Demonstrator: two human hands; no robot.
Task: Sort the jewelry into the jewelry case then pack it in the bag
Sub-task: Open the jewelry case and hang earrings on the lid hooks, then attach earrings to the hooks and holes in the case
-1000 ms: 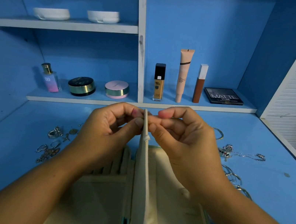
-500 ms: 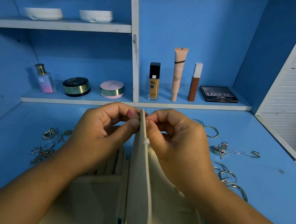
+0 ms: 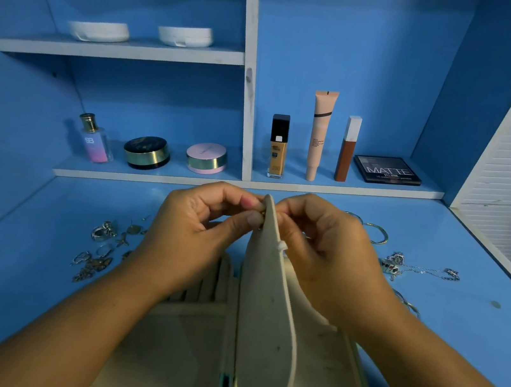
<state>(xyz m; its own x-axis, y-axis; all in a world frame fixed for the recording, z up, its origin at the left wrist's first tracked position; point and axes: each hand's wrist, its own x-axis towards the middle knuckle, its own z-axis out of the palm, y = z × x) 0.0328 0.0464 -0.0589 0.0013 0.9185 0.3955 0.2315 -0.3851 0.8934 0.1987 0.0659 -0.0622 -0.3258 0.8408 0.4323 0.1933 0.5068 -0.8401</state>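
Blue desk (image 3: pixel 460 326) holds the open jewelry case (image 3: pixel 176 348) at near centre. Left hand (image 3: pixel 194 234) and right hand (image 3: pixel 328 255) pinch its upright flap (image 3: pixel 265 312) at the far tip, where a small gold piece (image 3: pixel 262 216) sits. Steadying the flap should ease fastening.

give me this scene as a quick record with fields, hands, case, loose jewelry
case: jewelry case open on blue table
flap: centre flap stands upright
left: left hand pinches flap's top edge
right: right hand pinches it from the other side
loose: silver jewelry left of case; bracelets and chain right
bag: not in view
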